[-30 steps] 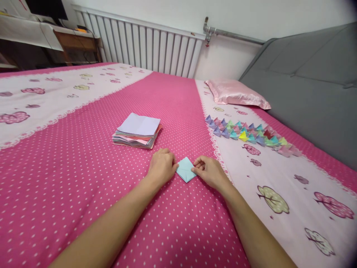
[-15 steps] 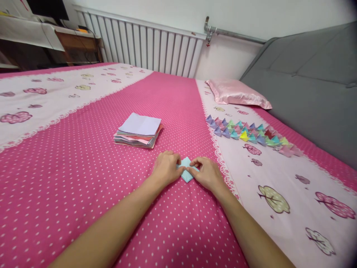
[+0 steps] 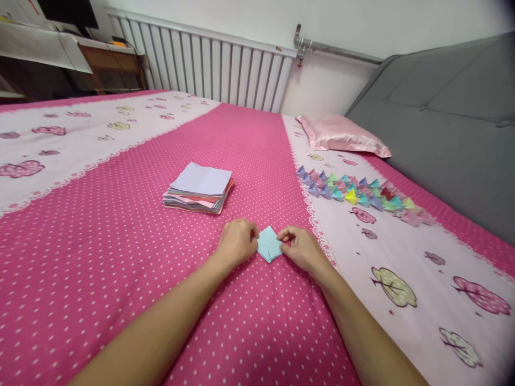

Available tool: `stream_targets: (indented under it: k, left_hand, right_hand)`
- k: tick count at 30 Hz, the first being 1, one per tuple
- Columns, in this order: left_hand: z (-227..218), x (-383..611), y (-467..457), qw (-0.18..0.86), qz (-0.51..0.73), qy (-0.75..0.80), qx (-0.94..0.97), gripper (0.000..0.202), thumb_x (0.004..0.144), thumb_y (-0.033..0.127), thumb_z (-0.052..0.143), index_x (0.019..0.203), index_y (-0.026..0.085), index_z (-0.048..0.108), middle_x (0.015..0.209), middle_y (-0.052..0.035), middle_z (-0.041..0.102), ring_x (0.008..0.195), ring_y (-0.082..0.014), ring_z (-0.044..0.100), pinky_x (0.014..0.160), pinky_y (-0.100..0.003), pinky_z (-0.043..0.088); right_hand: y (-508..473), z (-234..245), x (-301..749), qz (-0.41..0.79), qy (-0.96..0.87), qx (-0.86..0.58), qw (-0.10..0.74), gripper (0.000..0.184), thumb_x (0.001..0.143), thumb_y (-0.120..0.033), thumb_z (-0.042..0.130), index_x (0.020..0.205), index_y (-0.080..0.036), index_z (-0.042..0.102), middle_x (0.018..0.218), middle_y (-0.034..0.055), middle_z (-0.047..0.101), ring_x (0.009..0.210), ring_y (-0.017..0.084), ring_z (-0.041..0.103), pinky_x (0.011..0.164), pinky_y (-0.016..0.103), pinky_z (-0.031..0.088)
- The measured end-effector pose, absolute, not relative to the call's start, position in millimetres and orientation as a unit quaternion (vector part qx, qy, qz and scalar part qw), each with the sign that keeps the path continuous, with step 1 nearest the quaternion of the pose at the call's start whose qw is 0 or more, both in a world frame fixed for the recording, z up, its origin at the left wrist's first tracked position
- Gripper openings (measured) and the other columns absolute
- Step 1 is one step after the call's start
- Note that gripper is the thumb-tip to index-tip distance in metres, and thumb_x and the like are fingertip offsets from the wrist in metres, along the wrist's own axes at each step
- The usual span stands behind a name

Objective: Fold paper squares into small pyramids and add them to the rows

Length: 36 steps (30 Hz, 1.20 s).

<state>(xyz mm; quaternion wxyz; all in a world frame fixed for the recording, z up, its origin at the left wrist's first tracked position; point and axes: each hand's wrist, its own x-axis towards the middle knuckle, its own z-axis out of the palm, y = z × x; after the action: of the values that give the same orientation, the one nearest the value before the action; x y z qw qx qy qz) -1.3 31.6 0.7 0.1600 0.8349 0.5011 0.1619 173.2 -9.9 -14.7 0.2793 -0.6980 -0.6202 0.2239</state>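
A small light-blue folded paper [image 3: 269,244] lies on the pink dotted bedspread [image 3: 120,257] between my two hands. My left hand [image 3: 236,240] is curled, its fingertips pinching the paper's left edge. My right hand [image 3: 300,246] is curled too, thumb and fingers pinching the paper's right edge. Both forearms reach in from the bottom of the view.
A stack of coloured paper squares [image 3: 199,188] lies just beyond my left hand. A row of small folded paper pieces [image 3: 356,193] in several colours runs across the pale strip to the right. Farther back are a pink pillow [image 3: 341,135], a grey headboard [image 3: 442,123] and a white radiator [image 3: 209,67].
My hands closed in over the blue paper half a second ago and have since drawn slightly apart, each still pinching an edge; more of the paper shows again.
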Motion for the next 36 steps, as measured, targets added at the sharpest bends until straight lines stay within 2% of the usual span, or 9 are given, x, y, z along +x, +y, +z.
stream_targets:
  k: [6,12,16,21,24,26,28,32,36]
  left_hand:
    - [3.7,-3.9,33.6,0.174,0.141,0.510,0.830,0.028,0.063,0.005,0.048,0.077,0.018,0.068,0.074,-0.0046,0.066,0.070,-0.0171,0.059,0.069,-0.029,0.044]
    - [3.6,-6.3,33.6,0.170,0.149,0.510,0.830,0.029,0.065,0.005,0.047,0.078,0.018,0.069,0.078,-0.0051,0.067,0.071,-0.0170,0.059,0.068,-0.028,0.044]
    - [5.5,-7.3,33.2,0.184,0.155,0.504,0.829,0.030,0.065,0.005,0.046,0.080,0.016,0.070,0.078,-0.0062,0.068,0.073,-0.0182,0.060,0.069,-0.029,0.045]
    - [6.0,-7.5,33.5,0.194,0.162,0.505,0.826,0.031,0.064,0.005,0.045,0.080,0.015,0.070,0.083,-0.0072,0.069,0.077,-0.0193,0.061,0.071,-0.029,0.045]
    - [5.8,-7.4,33.4,0.197,0.166,0.506,0.823,0.031,0.065,0.006,0.045,0.079,0.015,0.071,0.083,-0.0071,0.069,0.077,-0.0191,0.061,0.072,-0.029,0.045]
    - [5.4,-7.4,33.1,0.204,0.174,0.505,0.821,0.030,0.065,0.005,0.046,0.078,0.016,0.071,0.082,-0.0069,0.069,0.076,-0.0188,0.061,0.072,-0.029,0.045]
    - [3.8,-7.6,33.6,0.218,0.195,0.508,0.811,0.030,0.065,0.005,0.046,0.080,0.016,0.070,0.080,-0.0064,0.068,0.074,-0.0178,0.060,0.070,-0.028,0.045]
    - [-5.4,-7.4,39.9,0.271,0.300,0.522,0.751,0.036,0.069,0.005,0.045,0.100,0.012,0.063,0.081,-0.0069,0.067,0.071,-0.0159,0.060,0.067,-0.026,0.045]
    - [-13.4,-3.0,45.9,0.395,0.391,0.495,0.668,0.032,0.074,0.009,0.044,0.103,0.010,0.058,0.083,-0.0082,0.066,0.071,-0.0144,0.060,0.068,-0.027,0.047]
  right_hand:
    - [-8.4,-18.5,178.7,0.241,-0.611,-0.697,0.289,0.025,0.059,-0.004,0.051,0.077,-0.018,0.062,0.072,0.0005,0.065,0.064,0.013,0.059,0.057,0.022,0.042]
    - [-8.8,-14.2,180.0,0.273,-0.602,-0.693,0.289,0.029,0.057,0.000,0.049,0.077,-0.016,0.061,0.073,0.0012,0.065,0.064,0.012,0.059,0.058,0.021,0.044]
    - [-10.3,-1.2,182.7,0.371,-0.546,-0.681,0.316,0.030,0.064,-0.001,0.049,0.088,-0.013,0.063,0.084,0.0055,0.067,0.072,0.012,0.061,0.063,0.021,0.046]
    - [-13.1,13.7,182.9,0.458,-0.468,-0.676,0.337,0.024,0.081,-0.015,0.043,0.095,-0.012,0.063,0.088,0.0084,0.068,0.067,0.011,0.060,0.056,0.021,0.044]
    - [-13.0,10.5,178.1,0.458,-0.479,-0.655,0.363,0.023,0.078,-0.022,0.055,0.097,-0.012,0.062,0.079,0.0053,0.068,0.066,0.012,0.060,0.059,0.023,0.045]
    - [-12.3,5.6,173.2,0.460,-0.478,-0.639,0.390,0.028,0.069,-0.018,0.063,0.097,-0.013,0.062,0.071,0.0015,0.066,0.064,0.013,0.060,0.062,0.024,0.045]
    - [-11.7,1.6,168.4,0.473,-0.458,-0.622,0.424,0.030,0.064,-0.012,0.064,0.095,-0.014,0.061,0.067,-0.0008,0.064,0.062,0.013,0.061,0.064,0.025,0.046]
    - [-11.0,1.3,163.8,0.545,-0.380,-0.561,0.494,0.030,0.064,-0.010,0.064,0.093,-0.016,0.060,0.073,0.0000,0.066,0.066,0.013,0.062,0.066,0.025,0.047]
    - [-10.2,6.3,164.5,0.618,-0.286,-0.477,0.556,0.027,0.065,-0.008,0.062,0.091,-0.018,0.061,0.084,0.0008,0.069,0.073,0.012,0.063,0.070,0.023,0.048]
